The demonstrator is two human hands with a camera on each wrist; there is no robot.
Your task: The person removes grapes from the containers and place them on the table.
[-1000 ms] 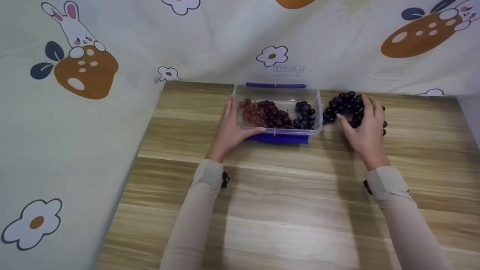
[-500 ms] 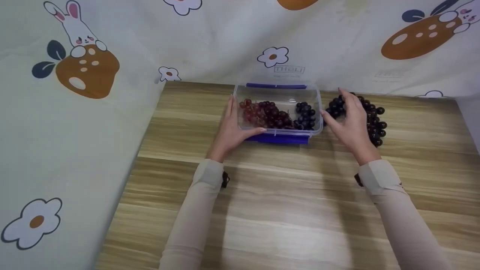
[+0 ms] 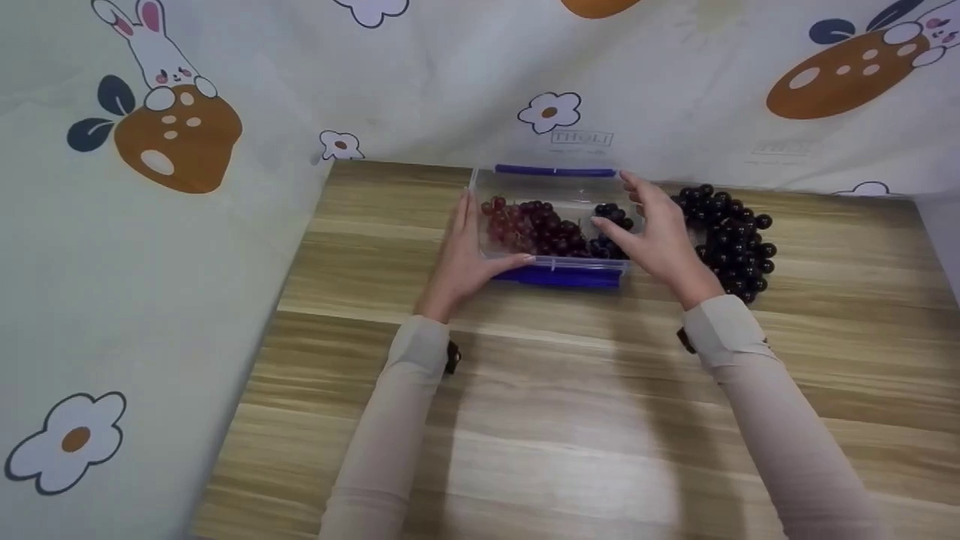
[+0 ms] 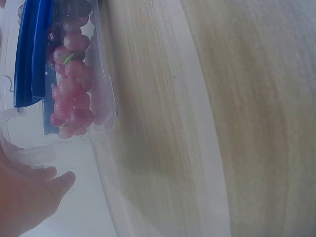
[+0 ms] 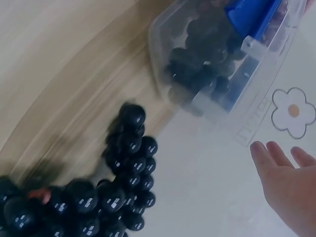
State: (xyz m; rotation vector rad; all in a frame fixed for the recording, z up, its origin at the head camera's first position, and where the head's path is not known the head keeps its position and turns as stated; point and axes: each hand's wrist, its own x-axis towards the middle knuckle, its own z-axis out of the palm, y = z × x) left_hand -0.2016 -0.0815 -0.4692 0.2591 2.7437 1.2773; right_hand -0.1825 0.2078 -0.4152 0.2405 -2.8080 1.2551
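A clear plastic box (image 3: 536,187) with blue clips stands at the back of the table, holding red grapes (image 3: 504,225), dark red grapes (image 3: 551,229) and a few black grapes (image 3: 611,216). At its front left corner, my left hand (image 3: 469,255) rests with straight fingers along the left wall and the thumb across the front rim. My right hand (image 3: 652,236) hangs over the box's right end, thumb and fingers spread, nothing between them. Right of the box lies a large bunch of black grapes (image 3: 735,240), partly behind that hand. In the right wrist view, the right hand's fingers (image 5: 266,158) appear apart from the bunch.
The wood-grain table (image 3: 555,420) runs toward the front. A pale cloth (image 3: 420,82) printed with rabbits, flowers and fruit rises behind the box and covers the left side. A blue clip (image 3: 570,278) hangs folded down at the box's front.
My right hand has moved left, from the bunch of black grapes to above the right end of the box. My left hand and the box have stayed in place.
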